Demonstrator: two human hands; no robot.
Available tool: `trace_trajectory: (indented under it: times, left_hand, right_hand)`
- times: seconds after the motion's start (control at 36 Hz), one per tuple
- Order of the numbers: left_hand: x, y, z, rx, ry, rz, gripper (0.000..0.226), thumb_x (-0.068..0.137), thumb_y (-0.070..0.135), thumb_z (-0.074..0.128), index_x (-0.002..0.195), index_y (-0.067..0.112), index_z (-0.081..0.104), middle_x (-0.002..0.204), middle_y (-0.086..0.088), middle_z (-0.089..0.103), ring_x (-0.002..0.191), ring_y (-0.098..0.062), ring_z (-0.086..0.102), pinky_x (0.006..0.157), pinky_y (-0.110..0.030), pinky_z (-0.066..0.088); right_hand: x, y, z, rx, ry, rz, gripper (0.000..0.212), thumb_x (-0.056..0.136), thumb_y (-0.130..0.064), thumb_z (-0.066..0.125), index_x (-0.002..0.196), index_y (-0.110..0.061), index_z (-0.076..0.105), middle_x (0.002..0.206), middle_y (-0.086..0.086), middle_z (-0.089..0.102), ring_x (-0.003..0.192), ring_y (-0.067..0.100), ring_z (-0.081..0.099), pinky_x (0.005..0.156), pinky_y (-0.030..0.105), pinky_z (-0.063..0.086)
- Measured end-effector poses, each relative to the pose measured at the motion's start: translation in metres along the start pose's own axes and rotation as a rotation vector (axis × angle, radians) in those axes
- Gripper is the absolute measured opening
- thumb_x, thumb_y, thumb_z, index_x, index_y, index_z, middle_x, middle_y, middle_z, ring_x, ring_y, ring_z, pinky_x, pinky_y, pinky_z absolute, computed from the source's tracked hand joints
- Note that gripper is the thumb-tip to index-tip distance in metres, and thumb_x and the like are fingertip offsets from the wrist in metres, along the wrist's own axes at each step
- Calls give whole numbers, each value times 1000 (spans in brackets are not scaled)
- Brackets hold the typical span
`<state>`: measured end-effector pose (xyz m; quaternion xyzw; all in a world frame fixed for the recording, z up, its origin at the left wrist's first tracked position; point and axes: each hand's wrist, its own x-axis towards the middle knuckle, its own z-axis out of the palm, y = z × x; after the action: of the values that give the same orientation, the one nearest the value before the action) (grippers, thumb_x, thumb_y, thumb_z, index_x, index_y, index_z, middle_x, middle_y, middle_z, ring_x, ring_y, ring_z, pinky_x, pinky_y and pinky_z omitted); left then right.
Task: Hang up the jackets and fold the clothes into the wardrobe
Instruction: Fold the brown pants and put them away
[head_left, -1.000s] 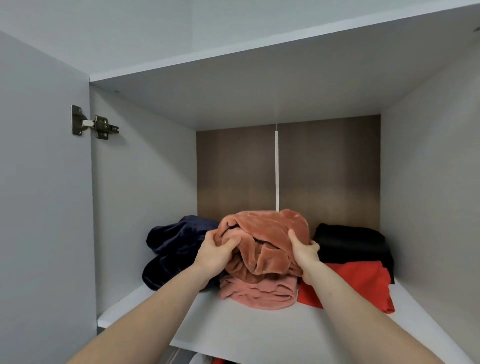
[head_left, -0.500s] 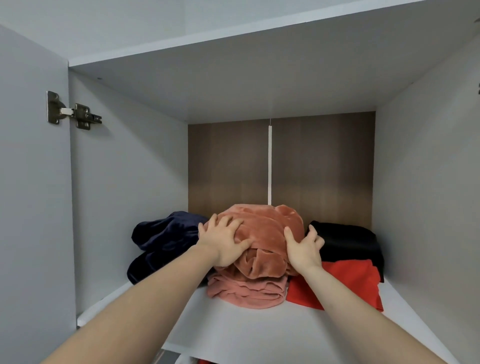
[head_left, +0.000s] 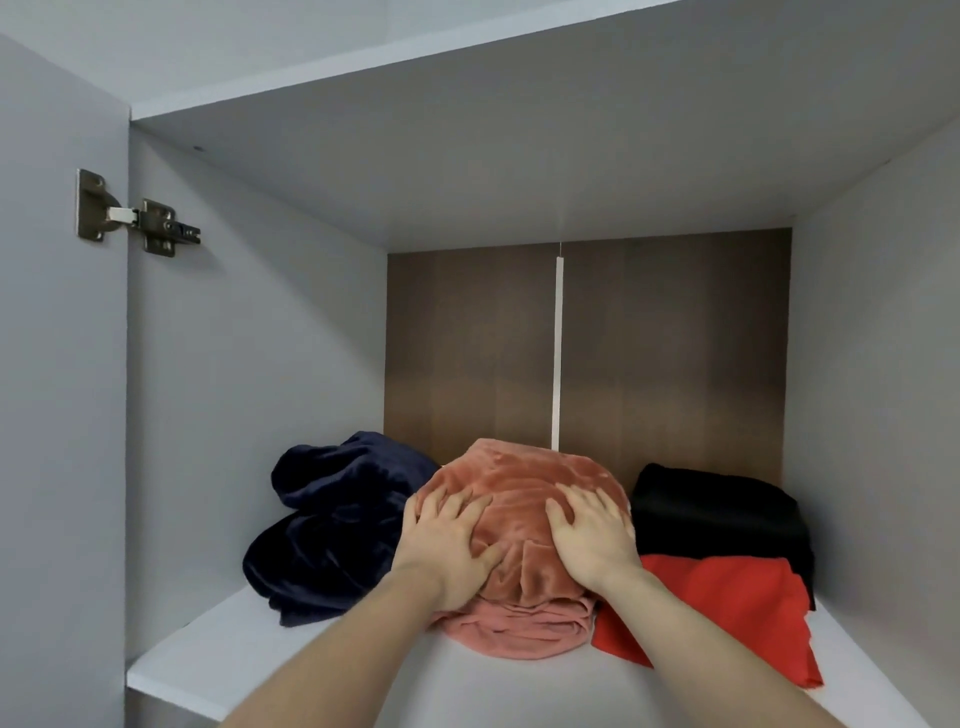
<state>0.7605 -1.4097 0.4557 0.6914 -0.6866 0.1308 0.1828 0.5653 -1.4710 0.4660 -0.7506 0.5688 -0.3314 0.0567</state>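
A folded rust-pink velvet garment (head_left: 524, 483) lies on top of a lighter pink folded piece (head_left: 514, 629) in the middle of the wardrobe shelf (head_left: 291, 670). My left hand (head_left: 447, 545) rests flat on the left front of the velvet bundle, fingers spread. My right hand (head_left: 592, 540) presses flat on its right front, fingers spread too. Neither hand grips the cloth. A dark navy velvet bundle (head_left: 332, 525) sits to the left. On the right, a black folded garment (head_left: 717, 514) lies behind a red one (head_left: 727, 613).
The compartment has grey side walls (head_left: 249, 415), a brown back panel (head_left: 467, 353) with a white vertical strip (head_left: 558, 353), and a shelf above (head_left: 467, 171). The open door (head_left: 57, 415) with a metal hinge (head_left: 135, 218) stands at left.
My hands went from gripping the sides of the velvet bundle to lying flat on its front and top. The bundle looks pressed down and pushed slightly back on the pile.
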Motion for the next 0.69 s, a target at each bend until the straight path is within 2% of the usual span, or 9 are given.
trace_trajectory:
  times: [0.14,0.31,0.44,0.56,0.64,0.69]
  left_hand:
    - [8,1,-2,-10,-25,6,73,93,77,29,155,39,29,164,7,29,152,-22,13,123,-43,-3]
    - [17,1,-8,-35,-114,-5,74,91,76,32,154,38,32,160,8,33,151,-23,13,123,-45,-2]
    - [11,-1,-19,-5,-166,45,89,86,85,28,160,37,15,168,12,14,156,-19,0,124,-46,-7]
    - [-3,-13,-28,90,-66,122,88,90,81,28,161,35,5,170,9,1,156,-19,-8,126,-47,-6]
    - [-15,-30,-36,127,-5,51,86,90,81,25,161,37,3,170,6,-5,156,-25,-10,124,-51,-11]
    - [-25,-45,-42,151,28,-58,92,84,87,12,161,38,0,170,3,-9,155,-29,-14,121,-54,-15]
  right_hand:
    - [8,8,5,-10,-9,10,52,103,-53,29,150,-34,42,158,-12,38,151,16,20,125,43,11]
    - [5,5,9,-90,-5,21,51,103,-50,26,147,-32,44,157,-10,39,150,19,21,124,46,11]
    - [2,1,3,-132,-42,22,52,104,-50,24,148,-29,43,158,-9,38,151,19,20,123,47,13]
    - [-1,-1,-1,-142,-69,27,52,104,-49,23,148,-29,43,159,-8,37,151,20,18,123,48,13]
    - [-2,-2,-2,-130,-75,40,52,104,-48,24,149,-29,41,160,-9,35,152,19,16,123,48,12]
    - [-2,-1,-2,-119,-80,51,53,104,-49,24,150,-29,40,161,-9,33,152,19,15,123,48,11]
